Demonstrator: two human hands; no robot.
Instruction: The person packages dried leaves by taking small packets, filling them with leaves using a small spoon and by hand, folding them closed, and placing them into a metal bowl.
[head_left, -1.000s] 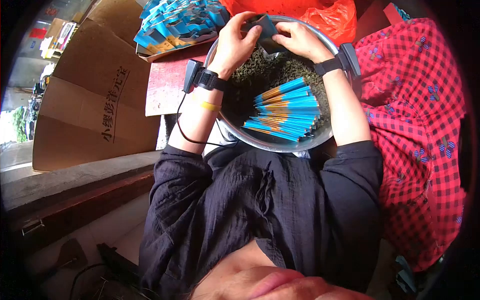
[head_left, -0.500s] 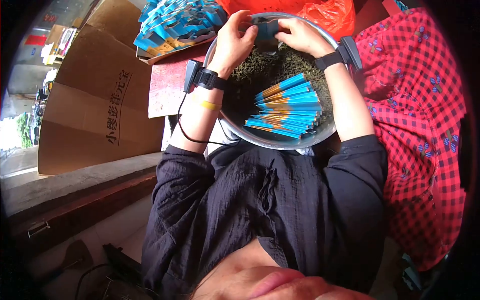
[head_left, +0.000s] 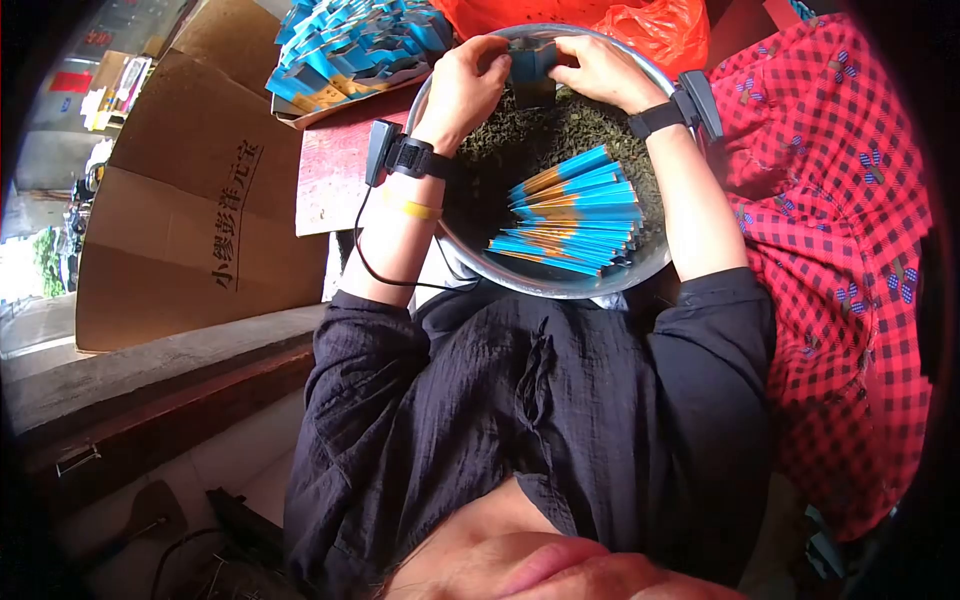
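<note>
Between my two hands, over the far part of a round metal basin, is a dark blue packet. My left hand pinches its left side with thumb and fingers. On its right side, my right hand grips the edge. Dark green dried leaves lie in the basin below the packet. A fanned row of flat blue and orange packets rests on the leaves at the near side of the basin.
Many blue packets are heaped in a box at the back left, beside a red board. A large cardboard box stands left. Red plastic bags lie behind the basin, and red checked cloth hangs right.
The packet has been lowered and turned more upright between my hands. My left fingers have curled in closer to it, and my right hand has shifted slightly.
</note>
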